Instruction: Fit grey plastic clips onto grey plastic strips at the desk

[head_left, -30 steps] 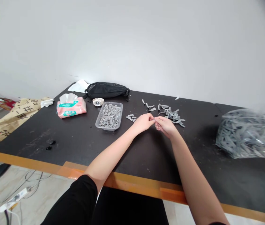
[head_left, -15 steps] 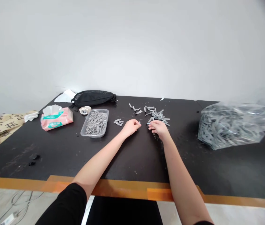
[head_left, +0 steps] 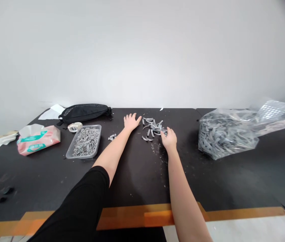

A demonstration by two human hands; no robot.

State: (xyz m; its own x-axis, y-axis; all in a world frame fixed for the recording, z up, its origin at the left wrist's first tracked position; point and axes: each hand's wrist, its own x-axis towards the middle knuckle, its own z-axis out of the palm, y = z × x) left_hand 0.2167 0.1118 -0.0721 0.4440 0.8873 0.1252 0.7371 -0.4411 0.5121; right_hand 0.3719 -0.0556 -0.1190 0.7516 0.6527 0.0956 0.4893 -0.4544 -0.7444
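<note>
Beyond the small cluster of short grey pieces [head_left: 112, 137], my left hand [head_left: 131, 122] lies palm down on the table with its fingers spread. Nothing shows in it, and the loose pile of curved grey strips [head_left: 153, 126] is just to its right. My right hand [head_left: 169, 138] is at the pile's right edge, thumb and fingers apart, touching or nearly touching the strips there. The undersides of its fingers are hidden. To the left, a clear plastic tub [head_left: 69, 153] holds many short grey pieces.
A clear plastic bag full of grey strips [head_left: 223, 134] lies at the right. On the left are a pink tissue pack [head_left: 40, 138], a roll of tape [head_left: 75, 126] and a black pouch [head_left: 84, 112]. Orange tape [head_left: 132, 215] runs along the dark table's front edge.
Both hands have parted from their finger-and-thumb pinches. My left hand has reached farther back and flattened beside the strips, which are drawn closer together. The view has shifted right.
</note>
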